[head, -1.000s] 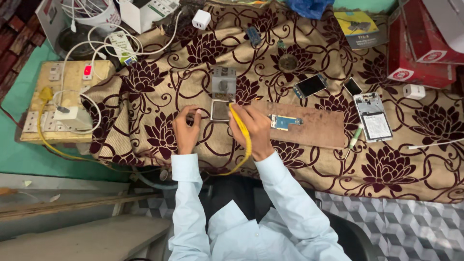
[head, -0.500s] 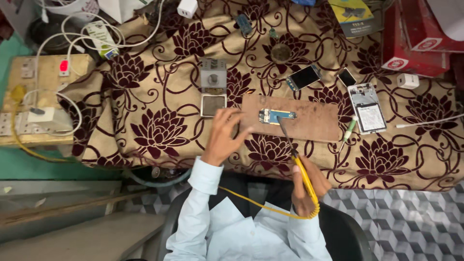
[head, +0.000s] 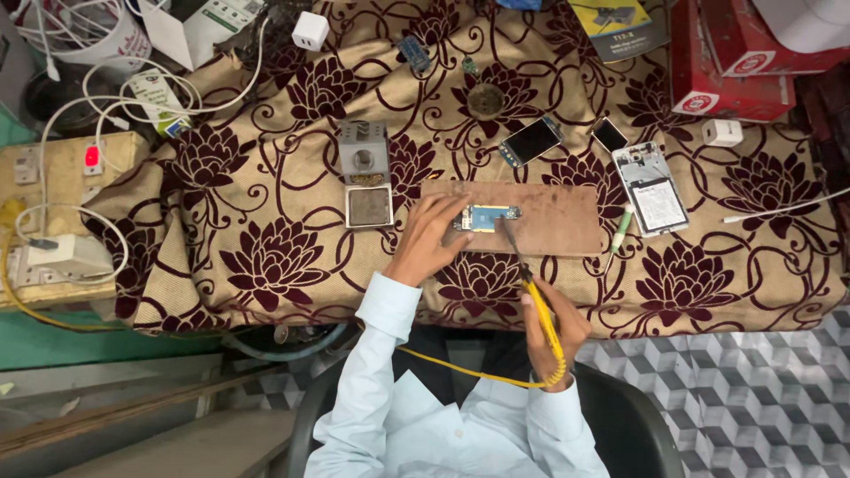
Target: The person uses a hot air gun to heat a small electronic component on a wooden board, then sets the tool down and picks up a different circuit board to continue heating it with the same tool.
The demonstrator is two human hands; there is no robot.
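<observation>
Left hand flat on the bench, fingers stretched out, fingertips pressing on the left end of a small blue circuit board. No grip, just pinning it down. Board lying on a brown wooden work block, toward the block's left half, near its upper edge.

Right hand curled tight round the yellow handle of a soldering iron, held low at the bench's near edge. Dark metal tip angled up and left, ending just beside the board's right end; contact with the board too small to tell. Yellow cord trailing from the handle's rear across the lap, over light blue shirt sleeves.

Left of the block: a square tin with a dull grey pad, and above it a grey metal stand with a round hole. Above the block: a phone with dark screen, tilted. To the right: an opened phone body, white back facing up, with a small dark part at its upper left. A white and green pen-shaped tool just off the block's right edge.

Far left: a switchboard with a lit red switch, white cables, a white adapter. Red boxes at upper right. Bench covered in a tan cloth with maroon flowers.
</observation>
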